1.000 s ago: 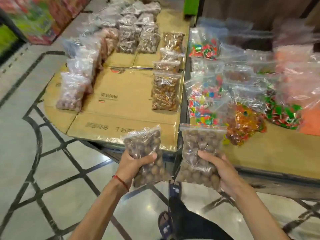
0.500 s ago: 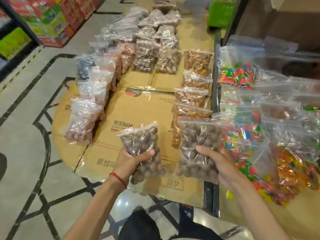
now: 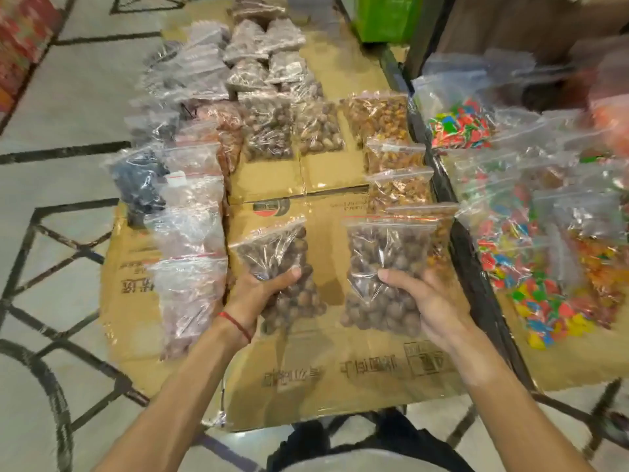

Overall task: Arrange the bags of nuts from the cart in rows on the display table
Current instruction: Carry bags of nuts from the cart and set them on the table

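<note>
I hold two clear zip bags of round brown nuts above the cardboard-covered display table (image 3: 323,376). My left hand (image 3: 255,298) grips the left nut bag (image 3: 272,253) from below, thumb across its front. My right hand (image 3: 429,301) grips the right nut bag (image 3: 384,253) the same way. Both bags hang over the bare middle strip of cardboard. A row of pale nut bags (image 3: 190,240) runs along the table's left side. On the right side a row of orange-brown nut bags (image 3: 398,185) runs back, and several darker bags (image 3: 269,131) lie further off.
A second table (image 3: 578,366) on the right carries bags of coloured sweets (image 3: 503,247), split from mine by a dark metal edge (image 3: 476,274). Tiled floor with black lines lies to the left. A green box (image 3: 384,15) stands at the back.
I have stepped closer, and both hands have carried their bags forward from the table's near edge to above its middle. Neither grip has altered.
</note>
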`<state>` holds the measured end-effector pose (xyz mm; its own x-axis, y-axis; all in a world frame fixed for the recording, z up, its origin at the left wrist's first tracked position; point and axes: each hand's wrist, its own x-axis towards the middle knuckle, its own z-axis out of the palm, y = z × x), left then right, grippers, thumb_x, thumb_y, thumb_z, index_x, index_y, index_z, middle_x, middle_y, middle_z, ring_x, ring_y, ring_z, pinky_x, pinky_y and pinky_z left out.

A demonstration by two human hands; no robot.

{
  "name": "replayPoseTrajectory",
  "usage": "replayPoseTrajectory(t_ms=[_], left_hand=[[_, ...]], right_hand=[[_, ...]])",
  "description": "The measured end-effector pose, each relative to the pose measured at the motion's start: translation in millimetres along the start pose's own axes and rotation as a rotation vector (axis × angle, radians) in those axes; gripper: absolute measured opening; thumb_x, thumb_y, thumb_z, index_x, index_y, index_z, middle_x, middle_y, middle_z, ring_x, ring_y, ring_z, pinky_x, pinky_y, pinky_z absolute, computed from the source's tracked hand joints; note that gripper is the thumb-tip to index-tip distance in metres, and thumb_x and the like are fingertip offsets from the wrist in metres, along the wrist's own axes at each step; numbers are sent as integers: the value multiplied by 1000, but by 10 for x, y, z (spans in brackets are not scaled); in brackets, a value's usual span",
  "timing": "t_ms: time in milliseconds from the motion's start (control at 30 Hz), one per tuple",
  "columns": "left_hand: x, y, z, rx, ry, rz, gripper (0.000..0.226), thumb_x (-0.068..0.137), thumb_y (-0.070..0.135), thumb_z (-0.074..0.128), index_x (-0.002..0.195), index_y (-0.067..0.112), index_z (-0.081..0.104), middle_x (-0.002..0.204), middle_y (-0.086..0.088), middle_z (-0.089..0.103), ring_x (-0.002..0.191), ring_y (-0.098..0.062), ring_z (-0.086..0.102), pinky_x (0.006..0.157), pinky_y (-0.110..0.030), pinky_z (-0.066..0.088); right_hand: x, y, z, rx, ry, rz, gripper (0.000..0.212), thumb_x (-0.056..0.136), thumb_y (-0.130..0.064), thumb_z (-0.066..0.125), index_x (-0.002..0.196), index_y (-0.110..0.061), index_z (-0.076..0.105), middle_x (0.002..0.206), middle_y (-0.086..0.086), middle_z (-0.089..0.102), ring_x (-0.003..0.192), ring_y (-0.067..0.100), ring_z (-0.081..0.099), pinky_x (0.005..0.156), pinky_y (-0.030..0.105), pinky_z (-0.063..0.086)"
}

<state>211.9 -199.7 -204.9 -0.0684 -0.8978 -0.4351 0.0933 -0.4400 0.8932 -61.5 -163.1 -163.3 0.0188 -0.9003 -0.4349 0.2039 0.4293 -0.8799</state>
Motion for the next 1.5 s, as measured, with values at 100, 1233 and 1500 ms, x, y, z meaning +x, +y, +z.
replayPoseTrajectory(t_ms=[100, 1233, 1500], left_hand=[[160, 105, -159, 27, -50, 20, 50, 79, 6, 85, 126, 11, 68, 114, -12, 78, 105, -31, 75, 85, -38, 57], [2842, 1370, -186, 260, 307, 57, 55, 79, 30, 90, 124, 13, 61, 111, -6, 71, 99, -25, 68, 95, -47, 58], [2821, 1254, -206, 437, 480, 48, 85, 80, 47, 86, 148, 15, 46, 150, -12, 36, 132, -27, 47, 115, -35, 38]], right_hand=[[18, -9, 194, 0, 25, -16, 43, 67, -35, 93, 101, -12, 81, 110, 20, 80, 104, 45, 70, 93, 55, 53], [1480, -598, 723, -45, 25, -19, 8, 76, -18, 83, 81, -25, 83, 93, 5, 82, 94, 26, 79, 91, 43, 55], [1474, -597, 690, -69, 12, 36, 34, 74, -24, 82, 105, -12, 76, 101, 11, 83, 93, 30, 78, 103, 66, 49]])
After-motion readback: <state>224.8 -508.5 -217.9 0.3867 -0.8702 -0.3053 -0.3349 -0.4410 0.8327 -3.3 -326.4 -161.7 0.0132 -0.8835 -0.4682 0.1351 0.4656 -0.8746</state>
